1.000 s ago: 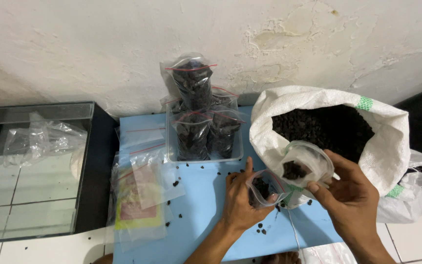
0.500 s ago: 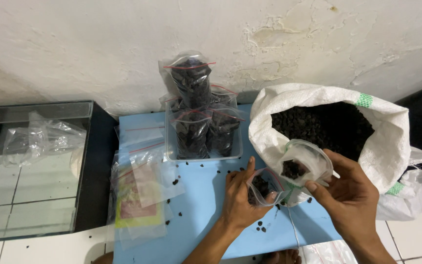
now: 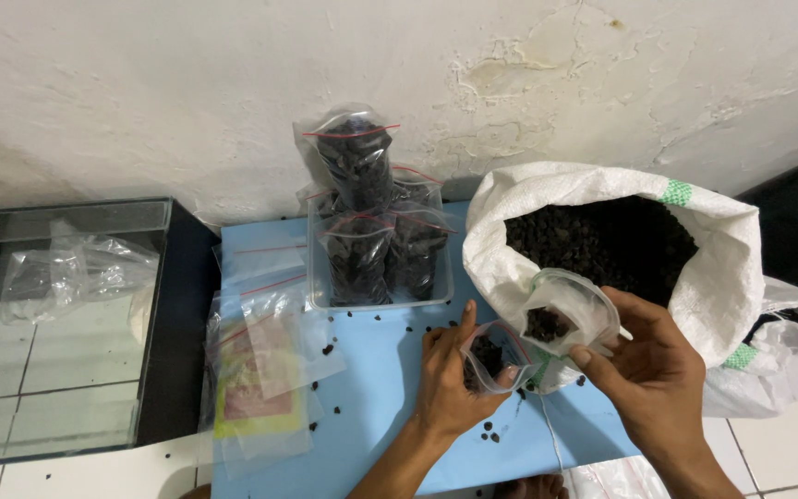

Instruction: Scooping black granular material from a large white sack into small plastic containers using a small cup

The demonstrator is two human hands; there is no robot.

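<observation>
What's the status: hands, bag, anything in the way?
Left hand holds small bag open. Right hand tips cup of dark pellets at it. Sack close behind; nothing between.

Glass tank (image 3: pixel 57 323) at left, flat empty zip bags (image 3: pixel 265 370) beside filled bags (image 3: pixel 376 222).

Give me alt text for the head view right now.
The right hand tips a clear plastic cup of dark pellets toward a small zip bag held open by the left hand, over a blue table, beside an open white sack.
</observation>
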